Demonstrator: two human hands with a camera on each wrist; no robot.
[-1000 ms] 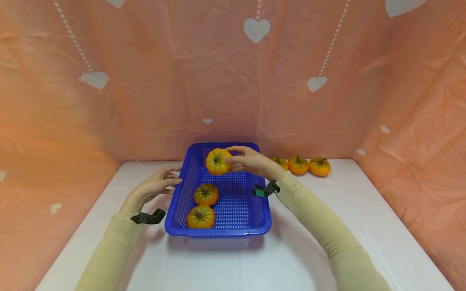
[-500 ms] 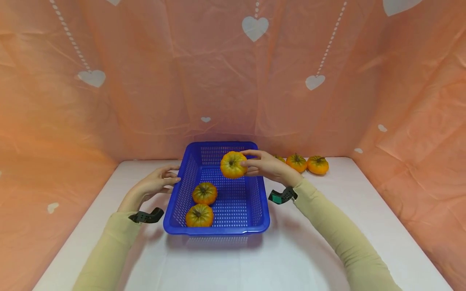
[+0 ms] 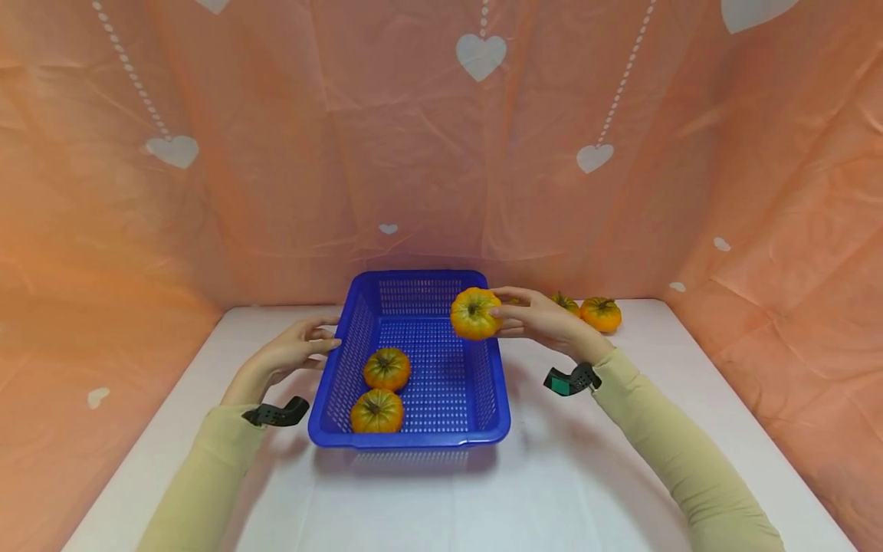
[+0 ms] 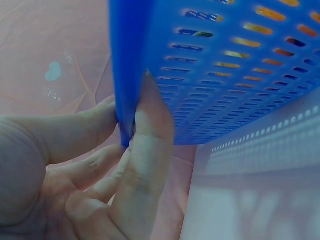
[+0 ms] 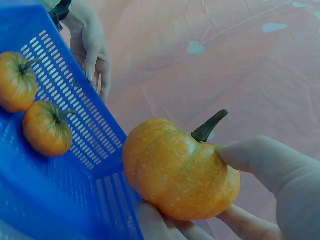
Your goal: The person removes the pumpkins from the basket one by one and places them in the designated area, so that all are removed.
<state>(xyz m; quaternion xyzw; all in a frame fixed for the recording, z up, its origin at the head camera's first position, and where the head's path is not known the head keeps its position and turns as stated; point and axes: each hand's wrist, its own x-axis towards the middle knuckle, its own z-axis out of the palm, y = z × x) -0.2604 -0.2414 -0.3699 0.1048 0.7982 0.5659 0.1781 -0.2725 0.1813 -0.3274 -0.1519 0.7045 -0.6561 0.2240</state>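
Note:
A small orange pumpkin (image 3: 474,313) is held in the fingers and thumb of my right hand (image 3: 541,320), raised at the right rim of a blue plastic basket (image 3: 414,440). In the right wrist view, the thumb presses this pumpkin (image 5: 177,170) beside its dark stem and the fingers support it from below. My left hand (image 3: 293,349) pinches the basket's left rim; the left wrist view shows fingers on both sides of the rim (image 4: 131,45). Inside the basket, along its left side, lie two more pumpkins, one (image 3: 387,369) behind the other (image 3: 377,412).
At the back right of the white table (image 3: 621,429) sit more pumpkins, one (image 3: 601,314) in full sight and another (image 3: 566,303) partly behind the right hand. A peach curtain (image 3: 428,153) with white hearts encloses the back and sides.
My right hand has carried its pumpkin rightward, from above the basket's middle to its right rim. The left hand stays at the left rim, and the two pumpkins inside have not moved.

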